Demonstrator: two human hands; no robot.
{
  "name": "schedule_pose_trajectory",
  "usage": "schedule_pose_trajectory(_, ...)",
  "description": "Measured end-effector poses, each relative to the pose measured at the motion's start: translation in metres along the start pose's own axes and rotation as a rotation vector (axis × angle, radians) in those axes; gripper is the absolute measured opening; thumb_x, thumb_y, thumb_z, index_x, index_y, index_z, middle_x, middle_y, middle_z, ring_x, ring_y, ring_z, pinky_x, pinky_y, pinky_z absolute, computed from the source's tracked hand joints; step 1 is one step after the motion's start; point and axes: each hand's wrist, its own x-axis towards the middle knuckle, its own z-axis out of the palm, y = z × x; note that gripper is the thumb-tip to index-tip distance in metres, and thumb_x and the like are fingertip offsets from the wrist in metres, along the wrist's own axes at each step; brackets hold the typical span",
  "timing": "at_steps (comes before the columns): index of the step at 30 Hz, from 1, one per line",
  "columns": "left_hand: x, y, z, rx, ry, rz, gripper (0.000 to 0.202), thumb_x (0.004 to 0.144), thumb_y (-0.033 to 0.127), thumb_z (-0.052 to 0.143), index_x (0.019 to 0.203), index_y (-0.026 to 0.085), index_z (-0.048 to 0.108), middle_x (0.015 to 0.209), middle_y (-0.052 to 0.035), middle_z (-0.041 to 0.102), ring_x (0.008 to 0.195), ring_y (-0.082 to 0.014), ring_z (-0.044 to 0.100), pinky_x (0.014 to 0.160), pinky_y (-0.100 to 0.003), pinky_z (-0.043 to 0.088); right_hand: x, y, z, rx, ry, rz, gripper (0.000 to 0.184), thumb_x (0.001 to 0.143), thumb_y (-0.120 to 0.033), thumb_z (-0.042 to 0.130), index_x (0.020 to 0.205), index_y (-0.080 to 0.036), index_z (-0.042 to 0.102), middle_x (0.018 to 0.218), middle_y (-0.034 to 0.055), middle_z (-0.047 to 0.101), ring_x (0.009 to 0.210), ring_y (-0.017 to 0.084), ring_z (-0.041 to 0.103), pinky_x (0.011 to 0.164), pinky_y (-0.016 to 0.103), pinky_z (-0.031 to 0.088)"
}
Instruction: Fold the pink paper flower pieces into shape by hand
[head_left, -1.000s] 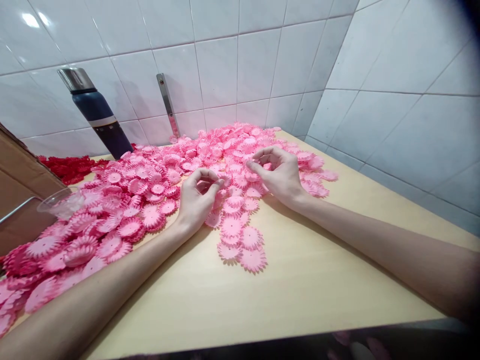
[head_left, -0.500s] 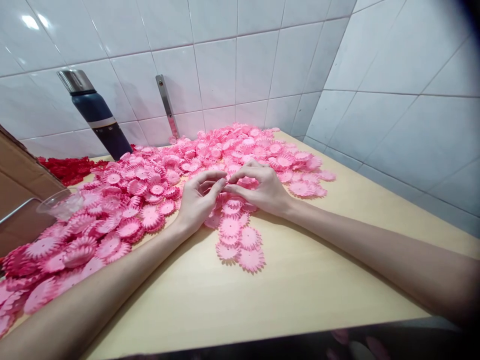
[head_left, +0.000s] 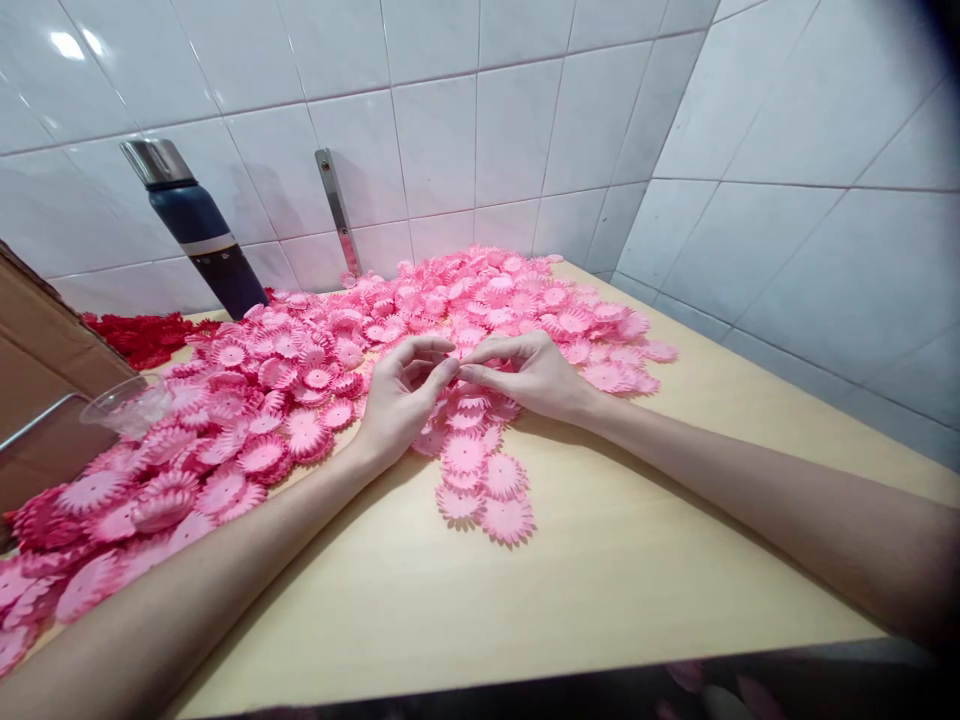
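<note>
My left hand (head_left: pixel 405 395) and my right hand (head_left: pixel 536 375) meet fingertip to fingertip above the table. Both are closed in a pinch; whatever lies between the fingertips is too small or hidden to name. Right below them is a short trail of pink scalloped flower discs (head_left: pixel 465 453), each with a small hole in the middle, overlapping on the tabletop. Behind the hands spreads a large heap of the same pink discs (head_left: pixel 495 290), which runs on down the left side past my left forearm.
A dark blue bottle (head_left: pixel 202 235) with a metal cap stands by the tiled wall (head_left: pixel 435 140). Red pieces (head_left: pixel 142 340), a clear plastic cup (head_left: pixel 124 405) and a cardboard box (head_left: pixel 45 370) are at the left. The pale wooden table (head_left: pixel 600 560) ends close in front of me.
My right hand's fingers have drawn closer together into a tighter pinch against the left fingertips. The whole view has shifted slightly; the discs lie as before.
</note>
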Motion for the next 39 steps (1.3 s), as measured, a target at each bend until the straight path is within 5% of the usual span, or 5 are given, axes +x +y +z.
schedule_pose_trajectory(6, 0.0006, -0.0016, -0.0005, 0.001, -0.004, 0.0, 0.016, 0.079, 0.026, 0.069, 0.09, 0.016, 0.064, 0.091, -0.0026, 0.065, 0.079, -0.012, 0.065, 0.069, -0.022, 0.053, -0.0012, -0.0025, 0.0007, -0.034, 0.007, 0.057, 0.016, 0.077, -0.032, 0.073, 0.085, -0.02, 0.078, 0.077, 0.0033, 0.075, 0.066, 0.016, 0.068, 0.055, 0.026, 0.053)
schedule_pose_trajectory(13, 0.0007, -0.0018, 0.0002, -0.001, -0.001, -0.004, 0.016, 0.079, 0.026, 0.069, 0.09, 0.016, 0.064, 0.092, -0.0027, 0.065, 0.08, -0.0122, 0.065, 0.072, -0.023, 0.054, -0.0011, -0.002, 0.0011, -0.059, 0.004, 0.042, 0.019, 0.081, -0.035, 0.068, 0.088, -0.02, 0.078, 0.084, 0.0049, 0.076, 0.075, 0.018, 0.07, 0.064, 0.029, 0.056)
schedule_pose_trajectory(27, 0.0002, -0.0017, 0.0008, 0.019, 0.046, 0.018, 0.021, 0.075, 0.022, 0.072, 0.08, 0.018, 0.052, 0.076, 0.0022, 0.058, 0.069, -0.0089, 0.058, 0.067, -0.021, 0.05, -0.0012, -0.0034, 0.0016, -0.183, 0.118, 0.075, 0.015, 0.083, -0.027, 0.063, 0.081, -0.017, 0.075, 0.074, 0.0033, 0.073, 0.058, 0.013, 0.062, 0.049, 0.025, 0.047)
schedule_pose_trajectory(33, -0.0009, 0.0029, 0.0021, 0.039, 0.022, -0.021, 0.026, 0.074, 0.025, 0.073, 0.089, 0.017, 0.054, 0.079, 0.0008, 0.059, 0.074, -0.0112, 0.061, 0.07, -0.024, 0.052, -0.0035, -0.0045, 0.0045, -0.192, 0.065, 0.048, 0.015, 0.081, -0.024, 0.063, 0.085, -0.018, 0.076, 0.076, 0.004, 0.074, 0.061, 0.015, 0.064, 0.052, 0.026, 0.048)
schedule_pose_trajectory(39, 0.0017, -0.002, 0.0006, 0.038, 0.098, 0.014, 0.024, 0.074, 0.019, 0.071, 0.077, 0.018, 0.048, 0.072, 0.0035, 0.053, 0.064, -0.0078, 0.054, 0.063, -0.02, 0.047, -0.0002, 0.0015, 0.0024, -0.249, 0.235, 0.056, 0.012, 0.078, -0.021, 0.063, 0.075, -0.017, 0.074, 0.075, 0.004, 0.074, 0.066, 0.017, 0.066, 0.058, 0.028, 0.05)
